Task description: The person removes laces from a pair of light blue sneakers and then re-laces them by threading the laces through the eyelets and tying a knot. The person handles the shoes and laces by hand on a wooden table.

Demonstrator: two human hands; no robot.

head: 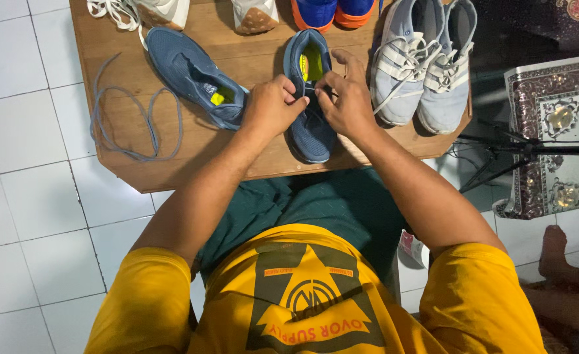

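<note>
Blue and soft-looking, a running shoe (309, 98) sits near the front edge of a low wooden table (171, 157), toe toward the person. Both hands are on its middle. The left hand (271, 105) is curled, with thumb and fingers pinched together on the top of the shoe where the lace goes. The right hand (348, 98) does the same from the other side, its fingertips pressed together on the same spot. The hands cover that part, so what they pinch is too small and hidden to tell. A yellow-green insole shows inside the shoe's opening.

Its matching blue shoe (194, 73) lies tilted, just left of the left hand, touching or nearly touching it. A loose grey-blue shoelace (135, 121) lies in loops near the table's left edge, well apart from the hands.

A pair of light grey sneakers with white laces (424, 62) stands by the right edge, just beside the right hand. At the back edge, a white shoe (152, 10), a tan-soled shoe (255, 14) and a blue and orange pair (335, 12) are cut off by the picture's top.

A black tripod leg (499, 154) and a patterned rug (558, 131) are on the tiled floor to the right. Another person's bare foot (555, 252) shows at the lower right.
</note>
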